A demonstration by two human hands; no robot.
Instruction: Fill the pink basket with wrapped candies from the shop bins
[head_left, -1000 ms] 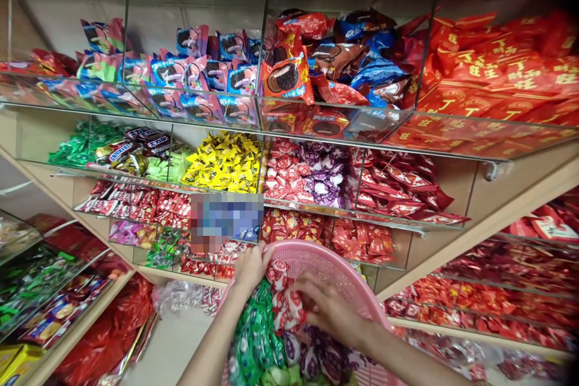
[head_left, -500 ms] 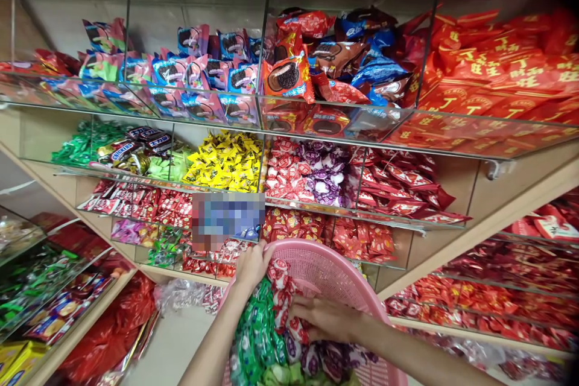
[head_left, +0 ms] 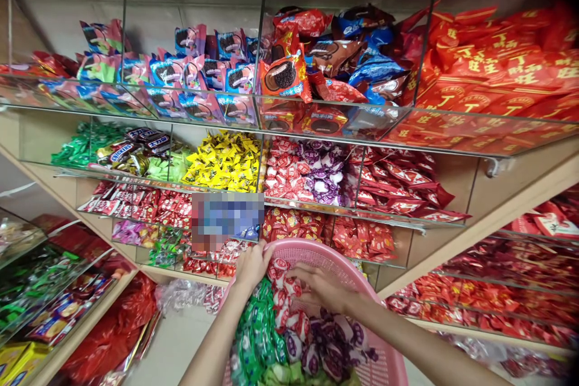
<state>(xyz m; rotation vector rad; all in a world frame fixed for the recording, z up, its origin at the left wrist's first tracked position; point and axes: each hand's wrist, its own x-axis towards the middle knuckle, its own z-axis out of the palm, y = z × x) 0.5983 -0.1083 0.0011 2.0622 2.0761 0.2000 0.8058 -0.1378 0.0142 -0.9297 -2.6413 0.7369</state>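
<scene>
A pink plastic basket (head_left: 384, 338) with a perforated wall is at the bottom centre, tilted towards me. My left hand (head_left: 251, 265) grips its far left rim, fingers closed over the edge. Inside the basket, my right hand (head_left: 320, 287) is palm down with fingers stretched to the left, at the red-and-white wrapped candies (head_left: 283, 292). Beneath its wrist lie purple-and-white wrapped candies (head_left: 332, 338). Green wrapped candies (head_left: 256, 329) fill the basket's left side, and pale green ones (head_left: 289, 374) show at the bottom edge.
Glass-fronted shelves (head_left: 312, 212) hold sorted sweets: yellow packets (head_left: 224, 163), red-and-white candies (head_left: 287, 172) and red packets (head_left: 402, 184). Packaged cookies (head_left: 284, 77) fill the top shelf. Slanting wooden boards (head_left: 488, 235) border the shelves. A red plastic bag (head_left: 113, 332) lies lower left.
My right hand has moved up and slightly right inside the basket, uncovering more red-and-white and purple candies. My left hand stays on the rim.
</scene>
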